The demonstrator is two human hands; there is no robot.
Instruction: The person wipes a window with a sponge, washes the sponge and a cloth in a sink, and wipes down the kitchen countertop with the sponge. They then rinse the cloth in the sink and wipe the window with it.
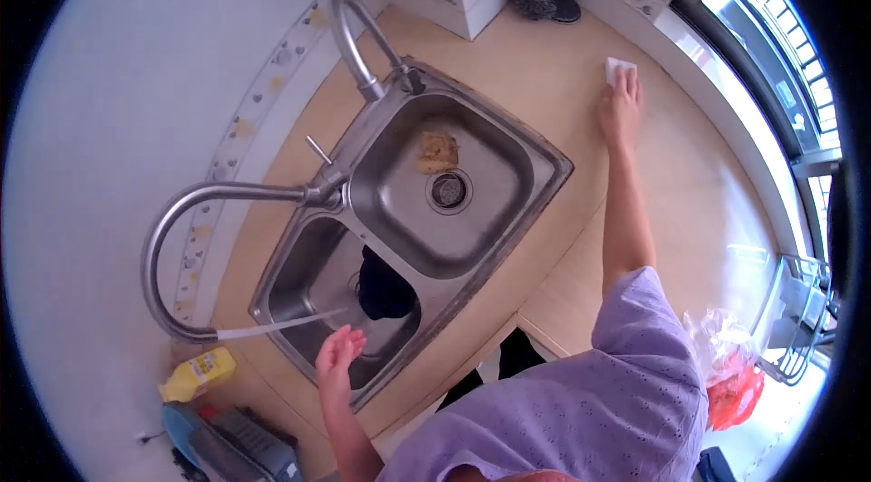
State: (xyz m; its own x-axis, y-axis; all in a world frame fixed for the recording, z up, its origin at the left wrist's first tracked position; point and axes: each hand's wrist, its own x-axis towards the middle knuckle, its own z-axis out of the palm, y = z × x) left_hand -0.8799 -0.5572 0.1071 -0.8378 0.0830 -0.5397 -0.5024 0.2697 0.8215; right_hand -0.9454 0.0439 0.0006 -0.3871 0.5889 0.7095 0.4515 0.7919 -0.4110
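Note:
My right hand [622,110] reaches out over the tan countertop [562,101], its fingers pressing on a small white pad [620,68] that lies flat there. My left hand [338,350] hovers at the front edge of the smaller sink basin [318,264], fingers loosely bent and nothing in them. Just behind it, a stream of water [281,325] runs from the curved pull-down faucet [154,273] into that basin. A dark cloth [384,287] sits in the basin beside the stream.
The larger basin [390,201] holds a tan sponge-like piece [437,152] by the drain. Another faucet [349,29] arches behind it. A yellow bottle [201,373] stands at the left. A dark brush-like item [544,3] lies in the back corner. Plastic bags [730,373] and a wire rack [798,319] are at right.

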